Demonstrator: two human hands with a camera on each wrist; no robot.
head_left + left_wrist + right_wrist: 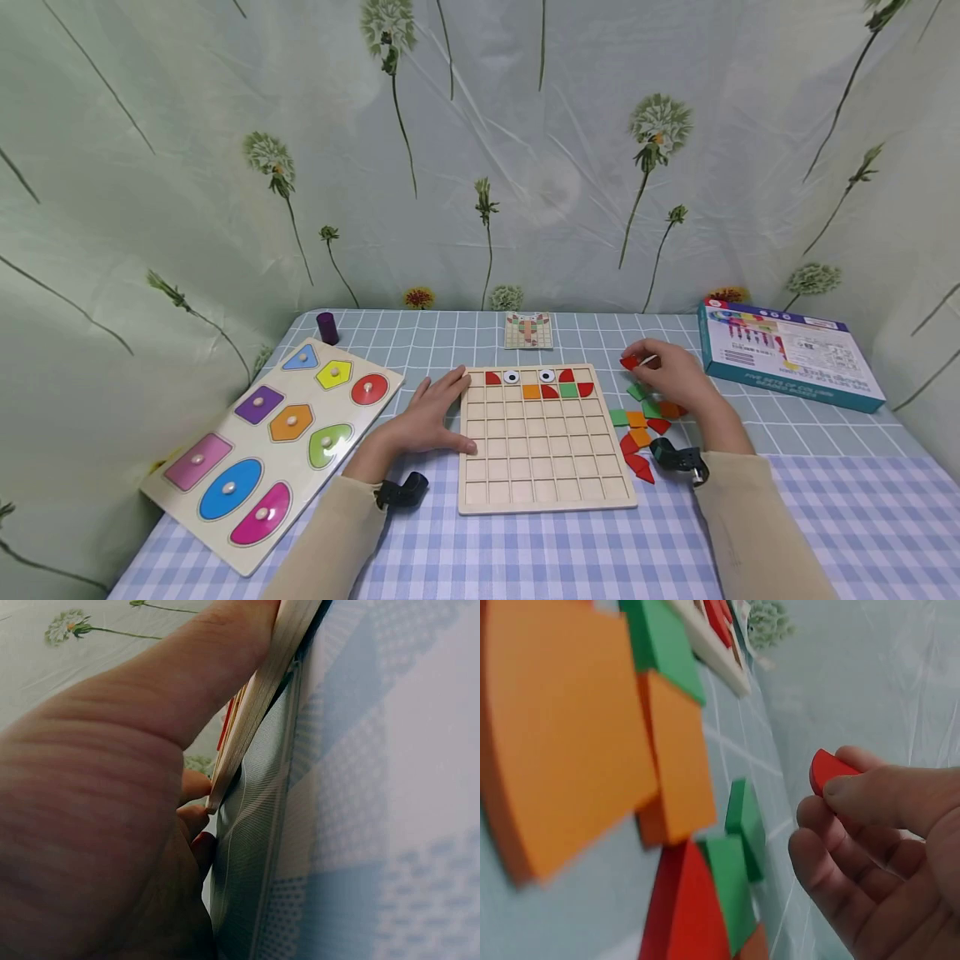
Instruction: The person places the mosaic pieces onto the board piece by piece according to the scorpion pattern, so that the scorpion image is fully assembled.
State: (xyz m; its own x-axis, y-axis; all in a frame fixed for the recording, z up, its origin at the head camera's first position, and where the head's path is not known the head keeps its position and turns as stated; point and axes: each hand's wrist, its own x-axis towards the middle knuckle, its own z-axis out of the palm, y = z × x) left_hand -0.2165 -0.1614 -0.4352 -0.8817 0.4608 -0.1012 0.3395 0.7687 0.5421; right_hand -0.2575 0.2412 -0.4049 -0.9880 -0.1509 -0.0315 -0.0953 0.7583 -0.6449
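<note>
A square wooden grid board [540, 450] lies on the table, its top rows holding red, orange and green pieces and two eye discs [512, 377]. My left hand [431, 417] rests along its left edge, thumb and fingers spread and fairly straight. In the left wrist view the thumb [210, 660] touches the board's side [259, 712]. To the board's right, my right hand [671, 372] pinches a red quarter-circle piece [831, 769] between thumb and fingers, raised above the table. Below that hand lie loose orange pieces [638, 437], green pieces [637, 392] and red pieces [640, 467].
A small pattern card [528, 332] lies behind the board. On the left is a knobbed shape puzzle [300, 450], with a dark purple cylinder [327, 328] beyond it. A teal-edged box [787, 354] lies at the back right.
</note>
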